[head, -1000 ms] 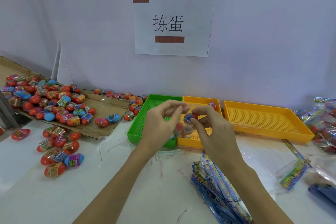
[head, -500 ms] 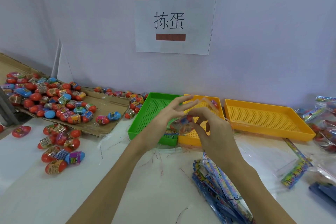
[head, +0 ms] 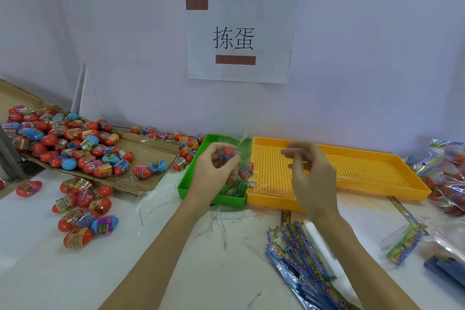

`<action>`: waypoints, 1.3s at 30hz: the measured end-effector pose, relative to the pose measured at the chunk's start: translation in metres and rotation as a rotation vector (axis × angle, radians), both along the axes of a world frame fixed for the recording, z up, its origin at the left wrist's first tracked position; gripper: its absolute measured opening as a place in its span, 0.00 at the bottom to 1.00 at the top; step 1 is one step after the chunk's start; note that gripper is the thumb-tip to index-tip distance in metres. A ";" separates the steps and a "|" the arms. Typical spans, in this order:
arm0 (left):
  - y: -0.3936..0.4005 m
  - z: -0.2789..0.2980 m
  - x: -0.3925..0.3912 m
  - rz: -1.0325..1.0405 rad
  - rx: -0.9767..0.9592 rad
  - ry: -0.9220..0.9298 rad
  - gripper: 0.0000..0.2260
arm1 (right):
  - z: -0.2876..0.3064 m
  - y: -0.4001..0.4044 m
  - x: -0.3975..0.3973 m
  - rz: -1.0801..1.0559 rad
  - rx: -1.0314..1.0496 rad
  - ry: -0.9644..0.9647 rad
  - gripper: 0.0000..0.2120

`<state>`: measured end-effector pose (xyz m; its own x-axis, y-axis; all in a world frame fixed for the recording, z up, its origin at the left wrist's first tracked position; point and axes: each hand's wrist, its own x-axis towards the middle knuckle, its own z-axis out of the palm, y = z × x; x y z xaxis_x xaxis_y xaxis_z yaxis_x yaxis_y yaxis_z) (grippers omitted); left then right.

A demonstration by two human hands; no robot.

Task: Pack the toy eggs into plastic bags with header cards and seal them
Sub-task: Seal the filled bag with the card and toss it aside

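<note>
Starting nearest you, a fanned stack of header-card bags (head: pixel 305 254) lies on the white table (head: pixel 125 272) just right of centre, under your right forearm. Loose red threads (head: pixel 219 229) are scattered on the table between your arms. Further right, a single flat bag with a bright header card (head: pixel 405 241) lies on its own, and a dark blue item (head: pixel 445 269) sits at the right edge, too cut off to tell what it is.

On the near left, a small cluster of toy eggs (head: pixel 83 211) sits straight on the table, red and blue shells with printed bands.

Now your hands. Your left hand (head: pixel 214 173) hovers over the green tray (head: pixel 186 184), fingers curled round a clear plastic bag with eggs inside (head: pixel 239 166); a red egg shows at your fingertips and the film is blurred. Your right hand (head: pixel 312 176) is over the yellow tray (head: pixel 364 173), apart from the bag, fingers loosely bent and holding nothing that shows.

The two trays sit touching, side by side. Left of them, a cardboard sheet (head: pixel 151 158) carries the big pile of loose eggs (head: pixel 63 141), with more eggs (head: pixel 186 146) strung along the wall's foot. At the far right, filled bags (head: pixel 448 173) are heaped. On the wall behind, a paper sign (head: pixel 239 40) hangs.
</note>
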<state>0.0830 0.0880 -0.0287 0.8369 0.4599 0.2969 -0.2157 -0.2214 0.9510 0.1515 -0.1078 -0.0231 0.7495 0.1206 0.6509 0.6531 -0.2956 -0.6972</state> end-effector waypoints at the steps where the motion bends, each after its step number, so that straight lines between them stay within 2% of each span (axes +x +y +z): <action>1: 0.002 0.000 0.000 0.017 -0.073 0.007 0.08 | 0.000 0.000 0.013 -0.047 -0.067 0.024 0.10; 3: 0.005 -0.001 0.001 0.018 -0.178 0.007 0.09 | 0.000 0.003 0.045 -0.075 -0.355 0.071 0.12; 5: 0.006 -0.002 0.001 -0.010 -0.210 0.008 0.09 | 0.000 0.009 0.073 -0.031 -0.695 0.113 0.18; 8: 0.006 -0.002 0.001 -0.069 -0.183 0.004 0.12 | -0.006 0.018 0.106 -0.050 -1.008 0.138 0.25; 10: 0.007 -0.002 0.002 -0.106 -0.164 0.000 0.14 | -0.010 0.020 0.120 -0.137 -1.180 0.078 0.21; 12: 0.009 -0.002 0.001 -0.122 -0.144 -0.002 0.16 | -0.015 0.022 0.127 -0.218 -1.226 -0.004 0.16; 15: 0.012 -0.003 0.001 -0.137 -0.131 -0.003 0.17 | -0.016 0.027 0.120 -0.238 -1.097 -0.067 0.15; 20: 0.012 -0.005 0.002 -0.159 -0.092 0.036 0.19 | 0.000 0.021 0.066 0.003 -0.341 0.112 0.10; 26: 0.007 -0.006 0.001 -0.173 0.001 0.052 0.17 | 0.003 -0.004 0.000 0.171 0.153 0.326 0.12; 28: 0.003 -0.004 -0.001 -0.155 0.071 0.065 0.15 | 0.002 -0.006 -0.013 0.221 0.208 0.323 0.11; 30: 0.000 -0.002 -0.002 -0.134 0.180 0.064 0.14 | 0.004 -0.005 -0.022 0.250 0.211 0.220 0.14; 33: -0.008 -0.002 -0.002 -0.105 0.356 -0.043 0.13 | 0.014 -0.004 -0.030 0.241 0.084 -0.119 0.18; 35: -0.014 -0.003 -0.002 -0.106 0.424 -0.082 0.12 | 0.015 -0.003 -0.033 0.237 -0.021 -0.268 0.20; 37: -0.019 -0.004 -0.001 -0.117 0.470 -0.097 0.13 | 0.015 -0.002 -0.035 0.248 -0.038 -0.239 0.21; 39: -0.020 -0.005 0.000 -0.133 0.518 -0.110 0.14 | 0.014 -0.003 -0.034 0.192 -0.091 -0.255 0.17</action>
<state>0.0827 0.0678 -0.0336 0.8290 0.1228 0.5457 -0.3657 -0.6191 0.6949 0.1172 -0.1107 -0.0095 0.5220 0.3106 0.7944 0.8529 -0.2038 -0.4807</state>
